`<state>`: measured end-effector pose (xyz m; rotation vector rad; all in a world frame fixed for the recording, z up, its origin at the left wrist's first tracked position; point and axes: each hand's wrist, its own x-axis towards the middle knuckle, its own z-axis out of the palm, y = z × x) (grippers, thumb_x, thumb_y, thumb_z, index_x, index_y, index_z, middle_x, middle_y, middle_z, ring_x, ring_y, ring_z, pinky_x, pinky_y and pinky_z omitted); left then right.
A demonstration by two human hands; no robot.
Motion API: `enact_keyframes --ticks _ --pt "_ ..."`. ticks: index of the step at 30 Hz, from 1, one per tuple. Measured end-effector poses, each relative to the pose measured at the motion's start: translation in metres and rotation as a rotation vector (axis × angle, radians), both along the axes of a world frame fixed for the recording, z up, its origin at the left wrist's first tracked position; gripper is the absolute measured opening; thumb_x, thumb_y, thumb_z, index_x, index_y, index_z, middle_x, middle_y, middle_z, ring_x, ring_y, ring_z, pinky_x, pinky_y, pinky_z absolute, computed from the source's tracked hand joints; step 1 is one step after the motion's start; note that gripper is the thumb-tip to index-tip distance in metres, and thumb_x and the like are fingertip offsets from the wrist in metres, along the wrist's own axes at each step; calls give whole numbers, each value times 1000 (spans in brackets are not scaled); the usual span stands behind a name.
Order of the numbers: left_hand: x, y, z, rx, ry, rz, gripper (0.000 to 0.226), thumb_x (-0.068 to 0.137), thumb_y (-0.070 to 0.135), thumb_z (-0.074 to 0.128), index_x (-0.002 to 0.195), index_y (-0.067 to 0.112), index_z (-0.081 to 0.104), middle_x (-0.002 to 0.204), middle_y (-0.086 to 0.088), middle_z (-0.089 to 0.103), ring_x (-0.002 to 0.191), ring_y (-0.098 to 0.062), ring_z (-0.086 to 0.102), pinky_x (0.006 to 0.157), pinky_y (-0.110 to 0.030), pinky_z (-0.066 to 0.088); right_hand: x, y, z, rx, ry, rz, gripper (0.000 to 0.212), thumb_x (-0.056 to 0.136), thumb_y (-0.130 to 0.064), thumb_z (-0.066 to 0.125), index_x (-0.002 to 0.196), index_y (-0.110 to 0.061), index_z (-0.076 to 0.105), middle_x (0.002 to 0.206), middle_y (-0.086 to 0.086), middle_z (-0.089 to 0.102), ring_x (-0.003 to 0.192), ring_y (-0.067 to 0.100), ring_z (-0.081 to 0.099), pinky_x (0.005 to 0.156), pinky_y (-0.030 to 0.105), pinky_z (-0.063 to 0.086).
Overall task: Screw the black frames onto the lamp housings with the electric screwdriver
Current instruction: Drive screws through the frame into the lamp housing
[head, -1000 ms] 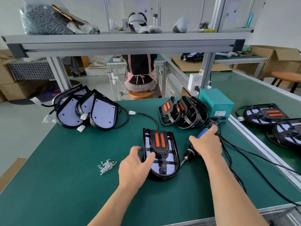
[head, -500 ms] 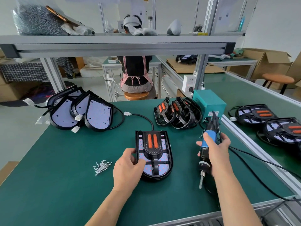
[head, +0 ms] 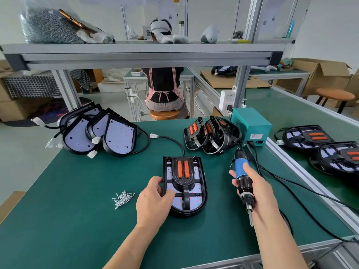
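Screwdriver [head: 240,168] beside housing [head: 195,193] edge, bit [head: 251,220] seemingly airborne

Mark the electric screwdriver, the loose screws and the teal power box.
electric screwdriver [head: 240,168], head view, on its blue barrel above the gripping fingers.
loose screws [head: 123,198], head view, middle of the small pile.
teal power box [head: 252,123], head view, on its top face.

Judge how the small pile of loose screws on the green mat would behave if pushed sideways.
The screws would probably scatter rather than slide as one, since they lie loose and criss-crossed. Being tiny and shiny, they are likely light and hard to pinch singly. The flat mat may let strays roll.
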<state>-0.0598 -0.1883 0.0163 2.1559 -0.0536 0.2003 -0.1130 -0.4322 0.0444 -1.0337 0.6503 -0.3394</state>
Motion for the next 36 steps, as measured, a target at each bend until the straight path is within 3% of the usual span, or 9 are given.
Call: enact_keyframes --ticks 3,7,12,17,21,27,30,32,36 --pt "0 0 1 -1 -6 -5 14 82 21 65 91 28 57 54 10 41 55 -12 43 55 -30 33 0 0 4 325 -128 65 44 95 -41 64 118 -4 59 78 3 63 49 9 56 36 18 40" --pt "-3 2 1 -23 -12 -17 14 81 17 65 88 25 57 51 10 39 52 -12 38 54 -30 33 1 5 6 512 -328 138 43 86 -35 65 123 -12 62 73 -3 56 51 9 52 38 19 34" --pt "-11 3 0 -21 -15 -11 12 83 19 64 86 25 54 49 19 46 49 -11 39 53 -29 31 8 16 2 404 -407 146 32 81 -23 68 113 -21 63 78 -2 56 63 12 49 47 21 38" --pt "-15 1 2 -23 -23 15 10 83 22 64 89 24 56 46 14 45 51 -13 41 54 -30 32 24 23 3 389 -417 180 39 90 -44 62 118 -17 64 80 -1 58 67 12 50 51 23 38" --pt "-18 2 5 -34 -26 -13 13 84 21 64 93 24 56 49 22 49 51 -10 40 55 -31 32 38 26 7 381 -461 176 31 87 -39 63 107 -16 64 82 -3 55 65 9 50 51 19 37" --pt "-26 6 4 13 -27 -34 17 83 36 59 87 24 48 50 12 47 52 -10 43 56 -32 35 42 23 -3 402 -514 142 39 92 -40 59 124 -18 61 76 -5 51 62 8 46 53 19 33" --pt "-20 16 10 -104 -37 60 20 84 45 57 83 26 55 53 11 52 55 -9 47 60 -34 40 40 22 -4 439 -545 162 48 93 -52 58 125 -16 60 77 -4 50 65 10 44 55 20 33" --pt "-2 33 14 11 -116 180 9 89 34 64 88 25 62 64 7 55 73 -13 55 75 -40 45 40 21 -4 488 -575 183 55 93 -58 56 126 -14 60 80 -4 51 68 11 45 58 21 35" --pt "25 64 18 484 -69 205 19 85 36 68 101 26 66 100 6 44 106 -21 42 93 -35 29 39 19 0 470 -656 193 49 93 -57 54 121 -17 61 88 -8 56 74 4 56 60 18 35"
